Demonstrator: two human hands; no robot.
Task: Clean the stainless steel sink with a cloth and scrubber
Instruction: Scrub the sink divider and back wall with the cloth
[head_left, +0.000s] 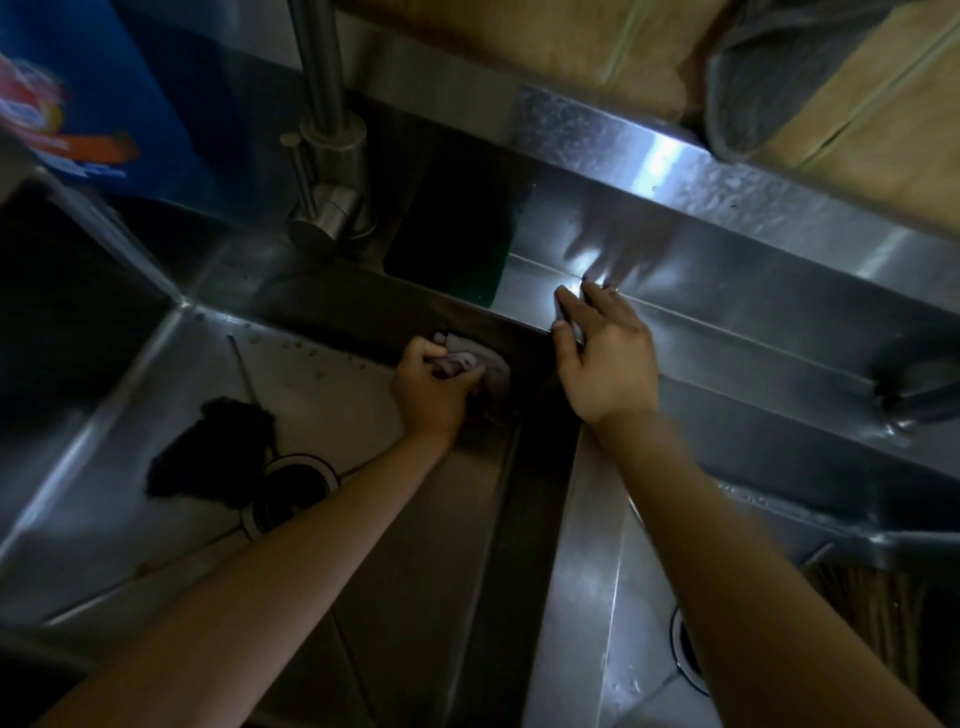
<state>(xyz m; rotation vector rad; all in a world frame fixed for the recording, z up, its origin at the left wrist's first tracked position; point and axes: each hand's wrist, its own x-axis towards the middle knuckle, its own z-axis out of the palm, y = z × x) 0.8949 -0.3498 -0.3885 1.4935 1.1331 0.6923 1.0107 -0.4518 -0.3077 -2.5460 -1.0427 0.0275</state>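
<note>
scrubber (213, 449) in sink (104, 415), beside drain (291, 491)

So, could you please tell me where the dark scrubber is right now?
In the head view, the dark scrubber lies untouched on the left basin floor, overlapping the drain, left of the left hand gripping the grey cloth.

Left hand (428, 387) gripping cloth (467, 358)

Sink (727, 332): brushed stainless steel, glossy with streaked reflections. Faucet (324, 150): satin-finished metal. Cloth (467, 361): soft grey woven fabric, matt, crumpled. Towel (779, 78): grey, matt, napped textile. Bench (883, 119): pale wood.
</note>
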